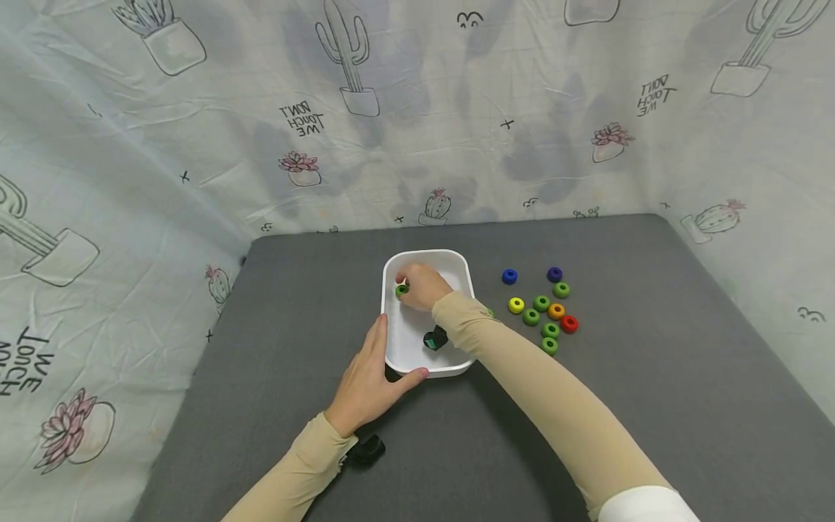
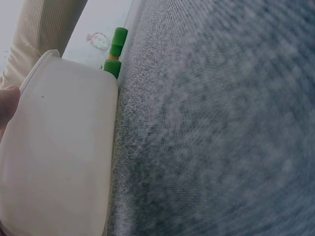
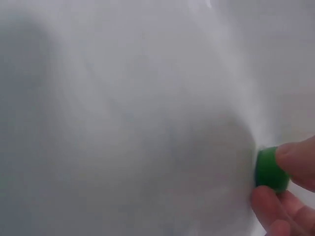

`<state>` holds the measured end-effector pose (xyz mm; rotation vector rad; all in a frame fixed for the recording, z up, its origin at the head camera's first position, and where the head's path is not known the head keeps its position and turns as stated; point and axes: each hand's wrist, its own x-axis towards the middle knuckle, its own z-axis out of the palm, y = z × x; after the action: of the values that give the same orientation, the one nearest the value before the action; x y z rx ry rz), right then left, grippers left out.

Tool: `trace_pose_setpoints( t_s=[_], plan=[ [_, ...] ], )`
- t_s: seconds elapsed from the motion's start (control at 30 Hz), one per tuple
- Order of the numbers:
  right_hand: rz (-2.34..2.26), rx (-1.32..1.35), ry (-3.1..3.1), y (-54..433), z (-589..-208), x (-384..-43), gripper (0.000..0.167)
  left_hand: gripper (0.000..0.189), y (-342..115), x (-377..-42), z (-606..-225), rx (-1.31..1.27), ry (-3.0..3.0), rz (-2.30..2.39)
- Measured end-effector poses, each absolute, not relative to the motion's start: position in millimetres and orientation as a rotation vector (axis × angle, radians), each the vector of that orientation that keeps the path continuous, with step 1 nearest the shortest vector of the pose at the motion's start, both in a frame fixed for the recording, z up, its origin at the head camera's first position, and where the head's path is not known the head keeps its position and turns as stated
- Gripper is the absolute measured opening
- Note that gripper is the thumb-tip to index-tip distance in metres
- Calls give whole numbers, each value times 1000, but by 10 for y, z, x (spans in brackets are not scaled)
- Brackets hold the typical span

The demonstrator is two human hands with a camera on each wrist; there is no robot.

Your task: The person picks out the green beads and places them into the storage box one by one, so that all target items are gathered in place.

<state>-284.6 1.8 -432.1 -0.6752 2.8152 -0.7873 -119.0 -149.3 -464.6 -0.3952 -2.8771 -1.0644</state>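
So there's a green ring bead (image 1: 401, 291) inside the white plastic tray (image 1: 406, 335), over in the far half and right up by the left wall. The right hand (image 1: 424, 287) has it pinched between thumb and fingers, and the close-up from that wrist shows the bead snug in there. Can't tell whether it's touching the tray floor though.

The left hand (image 1: 367, 388) isn't clenched at all: fingers pretty straight along the tray's left side, thumb resting on the near rim, so it's kinda framing that corner.

Just right of the tray there's a loose bunch of more beads on the grey counter (image 1: 313, 312). I'm seeing a blue bead (image 1: 509, 276), a darker blue one (image 1: 554, 274), a yellow bead (image 1: 516, 305), an orange bead (image 1: 556, 311), a red bead (image 1: 570, 324) and several more green ones (image 1: 550, 330), one mostly hidden behind the right sleeve (image 1: 541, 388). The orange one's packed in among the greens, with the red just beside it.

Both sleeves are beige, and the right one has white fabric (image 1: 646, 505) further up the arm. Past the counter hangs a pale cloth (image 1: 417, 43) printed with potted cacti and lettering.
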Motion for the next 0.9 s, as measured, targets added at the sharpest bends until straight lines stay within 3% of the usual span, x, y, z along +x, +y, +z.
trace_pose_setpoints(
  t_s=[0.4,0.9],
  plan=[
    [-995,-669,2796,351,-3968,-2619,39,120,-1492,-1204,-4635,-389,-2875,-1080],
    [-1252,-622,2875,950,-3903,-2138,31,119,-1480,-1212,-4646,-366,-2876,-1091]
  ],
)
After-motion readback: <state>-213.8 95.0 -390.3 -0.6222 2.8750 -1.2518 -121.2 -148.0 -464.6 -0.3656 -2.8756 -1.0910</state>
